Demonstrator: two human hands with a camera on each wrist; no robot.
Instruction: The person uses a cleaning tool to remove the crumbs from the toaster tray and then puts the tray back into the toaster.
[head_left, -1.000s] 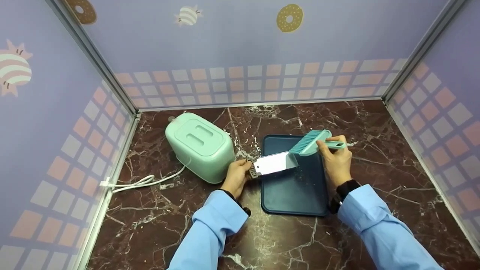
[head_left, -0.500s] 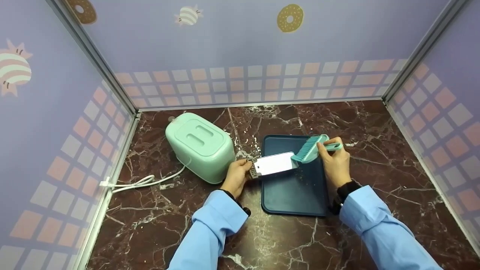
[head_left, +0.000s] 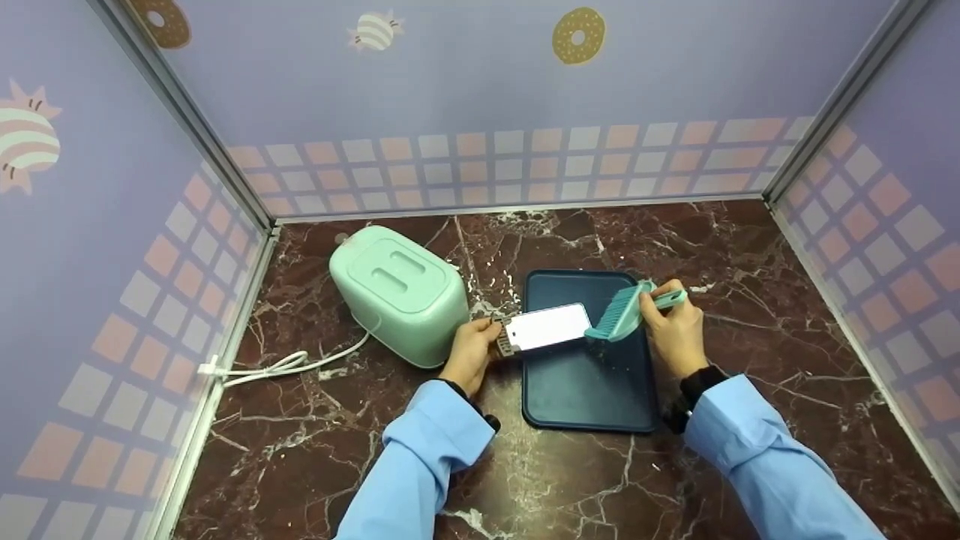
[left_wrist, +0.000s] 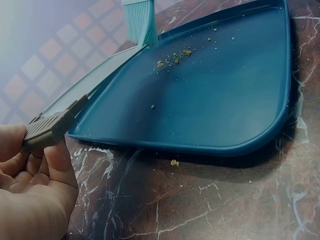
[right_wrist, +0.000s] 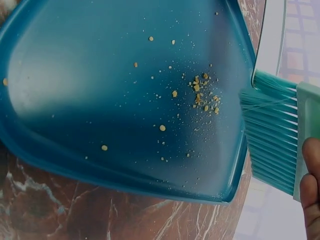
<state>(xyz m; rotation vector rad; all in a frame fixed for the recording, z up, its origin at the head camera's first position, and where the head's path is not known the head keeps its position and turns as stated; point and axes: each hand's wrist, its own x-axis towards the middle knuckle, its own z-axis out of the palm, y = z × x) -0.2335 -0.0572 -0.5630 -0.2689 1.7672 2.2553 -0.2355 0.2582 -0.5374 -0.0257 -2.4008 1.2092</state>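
Observation:
My left hand (head_left: 469,354) pinches the brown slotted end of a flat, shiny metal crumb tray (head_left: 551,327), tilted over the dark blue serving tray (head_left: 585,401). In my right hand (head_left: 678,334) is a teal brush (head_left: 624,315), gripped by its handle. Its bristles (right_wrist: 270,130) meet the far end of the crumb tray. In the right wrist view, a small heap of yellowish crumbs (right_wrist: 197,92) lies on the blue tray below the bristles, with finer specks scattered around it.
A mint-green toaster (head_left: 397,300) with a lidded top stands left of my left hand. Its white cord (head_left: 292,365) runs to the left wall. Pale crumbs (left_wrist: 174,163) lie on the dark marbled surface. Patterned walls enclose the back and sides.
The brush has moved down across the far end of the crumb tray, toward the front, with my right hand. My left hand and the crumb tray have hardly moved.

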